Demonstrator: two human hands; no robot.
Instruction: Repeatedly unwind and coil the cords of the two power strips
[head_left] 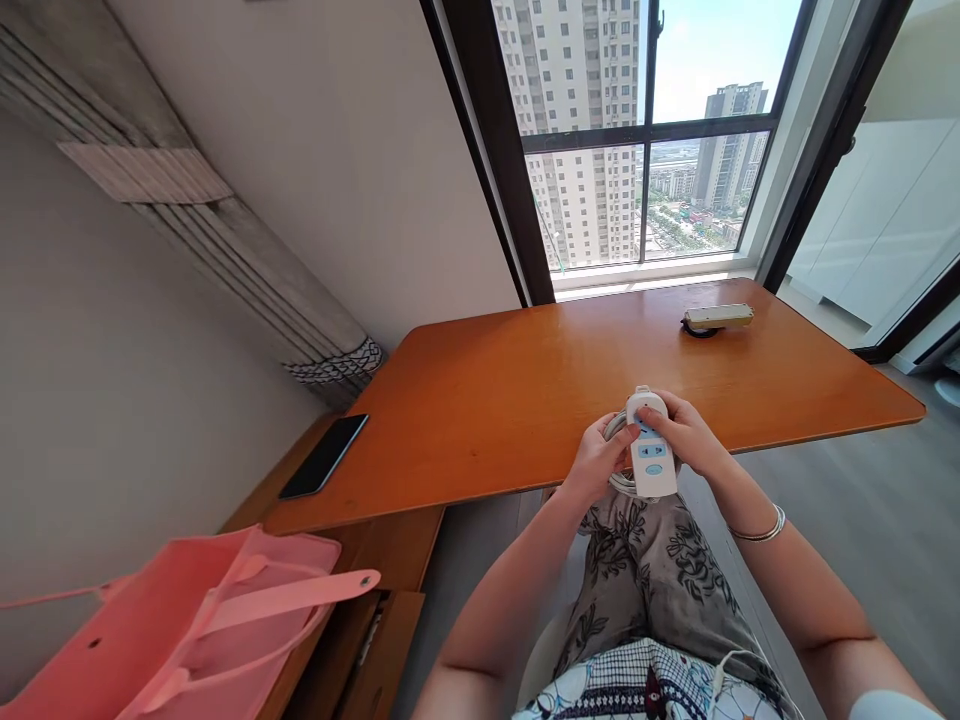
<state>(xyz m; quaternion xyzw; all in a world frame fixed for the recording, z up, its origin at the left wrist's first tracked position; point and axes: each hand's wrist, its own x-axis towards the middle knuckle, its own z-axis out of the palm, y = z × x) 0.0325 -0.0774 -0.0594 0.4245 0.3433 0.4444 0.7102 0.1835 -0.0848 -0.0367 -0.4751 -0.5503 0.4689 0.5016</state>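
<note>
A white power strip with blue sockets [649, 452] is held at the near edge of the orange wooden table [525, 390], above my lap. My left hand [596, 462] grips its left side, fingers curled, with a coil of white cable [616, 428] behind it. My right hand [686, 435] is wrapped over the top right of the strip, thumb on its face. A silver bangle [761, 530] sits on my right wrist.
A second, beige power strip with a dark coiled cord [716, 319] lies at the table's far right. A black phone [324, 455] rests on the table's left edge. A pink tote bag [187, 620] stands on a low wooden unit at lower left. Large window behind.
</note>
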